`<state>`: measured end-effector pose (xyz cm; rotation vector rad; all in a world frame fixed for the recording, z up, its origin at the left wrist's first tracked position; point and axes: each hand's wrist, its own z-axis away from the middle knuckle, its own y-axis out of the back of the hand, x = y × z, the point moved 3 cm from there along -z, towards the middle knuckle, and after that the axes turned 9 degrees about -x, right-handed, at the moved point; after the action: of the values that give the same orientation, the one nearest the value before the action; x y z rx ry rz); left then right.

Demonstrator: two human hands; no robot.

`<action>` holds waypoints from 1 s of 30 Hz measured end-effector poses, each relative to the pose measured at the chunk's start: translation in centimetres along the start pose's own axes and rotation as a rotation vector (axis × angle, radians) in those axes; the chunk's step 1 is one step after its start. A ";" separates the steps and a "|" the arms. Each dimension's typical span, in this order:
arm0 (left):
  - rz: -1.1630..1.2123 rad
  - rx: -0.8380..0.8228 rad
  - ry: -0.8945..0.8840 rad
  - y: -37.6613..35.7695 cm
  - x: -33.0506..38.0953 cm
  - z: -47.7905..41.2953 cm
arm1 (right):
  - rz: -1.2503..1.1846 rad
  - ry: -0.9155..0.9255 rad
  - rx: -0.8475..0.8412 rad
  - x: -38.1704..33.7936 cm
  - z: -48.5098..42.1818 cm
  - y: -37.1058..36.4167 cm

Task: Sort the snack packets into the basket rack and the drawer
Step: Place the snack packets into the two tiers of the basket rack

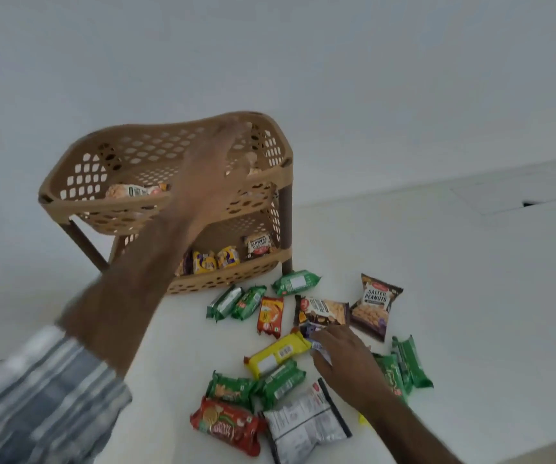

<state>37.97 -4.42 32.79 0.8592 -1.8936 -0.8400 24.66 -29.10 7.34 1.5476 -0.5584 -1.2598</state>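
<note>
**A:** White counter point(470, 296), white wall behind, and a tan two-tier basket rack point(69, 209) standing against it. What's the left hand point(209, 175) doing?

**B:** It reaches over the rack's top basket, blurred by motion. I can't tell whether the fingers are spread or closed on anything. Just left of that hand, inside the top basket, lies a pale packet point(132, 190). Below the hand, on the bottom tier, sit two yellow packets point(216, 261) and a salted peanuts packet point(259, 246).

**A:** And the right hand point(343, 360)?

**B:** It is down on the loose pile, fingers curled onto a small blue-and-white packet point(318, 346); it looks like a pinch, not yet lifted. Touching its fingertips on the left is the long yellow biscuit packet point(278, 354). Just above the grip is another peanuts packet point(323, 311), and beyond it to the right a standing salted peanuts bag point(375, 308).

**A:** How far along, would you say?

**B:** Early, I'd judge. Only a few packets are in the rack, while well over a dozen lie on the counter: green packets point(296, 282) near the rack, a red biscuit packet point(226, 426) and a silver pouch point(306, 426) below the grip, more green ones point(410, 363) right of the wrist. No open drawer shows, so nothing can be said of that half.
</note>
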 end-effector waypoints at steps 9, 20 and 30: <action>0.022 -0.334 0.149 -12.8 -4.2 25.9 | 0.121 0.206 -0.087 -6.3 1.7 -4.8; 0.007 -0.454 0.239 -16.0 -7.2 37.2 | 0.274 0.314 -0.168 -13.1 2.2 -7.3; -0.073 -0.443 0.515 -16.1 -14.0 35.3 | 0.342 0.247 -0.248 -14.9 2.0 -9.2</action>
<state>15.56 5.96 -0.22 0.7757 -1.1777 -0.9297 15.49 -14.13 5.71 1.3098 -0.4632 -0.8302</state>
